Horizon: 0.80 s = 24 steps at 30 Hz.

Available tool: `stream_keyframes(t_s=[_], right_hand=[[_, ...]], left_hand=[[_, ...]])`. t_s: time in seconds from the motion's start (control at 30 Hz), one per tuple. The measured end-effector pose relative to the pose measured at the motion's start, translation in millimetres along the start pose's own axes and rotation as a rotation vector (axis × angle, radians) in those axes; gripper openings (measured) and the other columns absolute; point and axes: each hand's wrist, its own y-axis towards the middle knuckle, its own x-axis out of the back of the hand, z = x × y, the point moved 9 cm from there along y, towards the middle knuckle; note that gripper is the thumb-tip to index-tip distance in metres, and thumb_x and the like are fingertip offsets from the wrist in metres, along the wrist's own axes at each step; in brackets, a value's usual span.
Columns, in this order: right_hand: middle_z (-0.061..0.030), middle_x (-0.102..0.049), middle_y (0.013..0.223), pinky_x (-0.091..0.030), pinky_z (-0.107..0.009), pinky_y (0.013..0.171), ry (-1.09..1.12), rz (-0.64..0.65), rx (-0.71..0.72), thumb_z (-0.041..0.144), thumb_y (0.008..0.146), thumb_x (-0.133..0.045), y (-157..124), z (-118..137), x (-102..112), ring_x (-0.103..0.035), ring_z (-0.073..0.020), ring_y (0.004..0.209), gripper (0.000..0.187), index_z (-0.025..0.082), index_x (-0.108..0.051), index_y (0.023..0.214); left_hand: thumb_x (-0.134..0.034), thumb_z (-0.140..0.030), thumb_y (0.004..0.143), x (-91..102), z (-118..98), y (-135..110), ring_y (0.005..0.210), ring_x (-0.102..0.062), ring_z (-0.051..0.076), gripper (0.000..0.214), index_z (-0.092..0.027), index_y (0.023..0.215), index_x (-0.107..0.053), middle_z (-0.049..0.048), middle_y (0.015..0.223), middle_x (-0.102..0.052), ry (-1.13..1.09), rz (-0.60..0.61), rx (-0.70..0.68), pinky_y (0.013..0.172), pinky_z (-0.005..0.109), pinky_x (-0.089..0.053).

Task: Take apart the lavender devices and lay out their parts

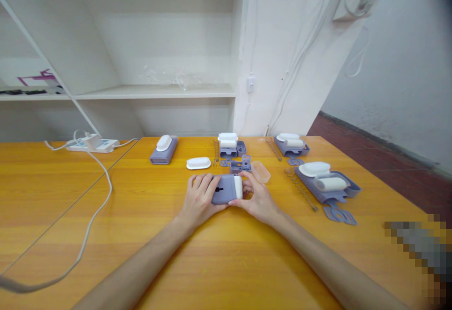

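Note:
A grey-purple plastic housing (pixel 228 196) with a small black mark lies on its side at the middle of the table, between my hands. My left hand (pixel 201 194) is closed over its left part, fingers across the top. At its right end sits a white end piece (pixel 238 186), which my right hand (pixel 257 197) grips between thumb and fingers. Just beyond are a small grey-purple tray part (pixel 240 167), a translucent orange-tinted cover (pixel 260 172) and a white oval brush-like piece (pixel 198 162).
A housing with a white oval piece (pixel 164 143) lies back left. Part sets with white rollers (pixel 330 184) and a coil spring (pixel 305 193) lie to the right; another white roller (pixel 228 140) is behind. A power strip (pixel 93 144) trails a white cable (pixel 106 173) at left.

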Motion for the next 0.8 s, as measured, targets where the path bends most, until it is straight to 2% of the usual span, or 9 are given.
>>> stream_keyframes(t_s=[0.27,0.43,0.63,0.8], right_hand=[[-0.0021,-0.062,0.089,-0.053,-0.031,0.068,0.021,0.014,-0.022,0.030,0.062,-0.080,1.1,-1.4,-1.1,-0.064,-0.0179,0.077,0.069,0.022,-0.038,0.116],[-0.0010,-0.062,0.087,-0.053,-0.032,0.069,0.048,0.022,-0.018,0.030,0.063,-0.079,1.5,-1.7,-1.8,-0.064,-0.0171,0.076,0.069,0.022,-0.037,0.117],[0.0010,-0.061,0.083,-0.053,-0.031,0.065,0.106,0.058,-0.078,0.031,0.063,-0.078,2.0,-6.9,-5.2,-0.064,-0.0165,0.071,0.070,0.022,-0.036,0.117],[-0.0004,-0.063,0.088,-0.054,-0.032,0.069,0.126,0.067,-0.076,0.032,0.063,-0.078,2.2,-8.1,-7.4,-0.065,-0.0171,0.075,0.070,0.023,-0.036,0.119]], left_hand=[[-0.062,-0.052,0.073,0.0,-0.6,0.4,0.096,-0.052,0.027,0.058,-0.013,0.116,-0.054,0.0144,0.110,-0.060,0.001,0.002,-0.001,0.086,0.041,-0.035],[-0.061,-0.052,0.074,1.0,-1.1,0.6,0.096,-0.052,0.027,0.058,-0.013,0.116,-0.054,0.0146,0.109,-0.060,0.007,-0.009,-0.009,0.086,0.040,-0.035],[-0.062,-0.051,0.073,-0.8,-1.0,-0.1,0.097,-0.052,0.027,0.058,-0.014,0.116,-0.054,0.0146,0.109,-0.060,0.006,0.010,-0.008,0.087,0.041,-0.034],[-0.062,-0.051,0.074,-1.5,-1.2,-0.2,0.098,-0.052,0.027,0.058,-0.014,0.118,-0.053,0.0147,0.110,-0.060,0.000,0.018,-0.014,0.088,0.042,-0.034]])
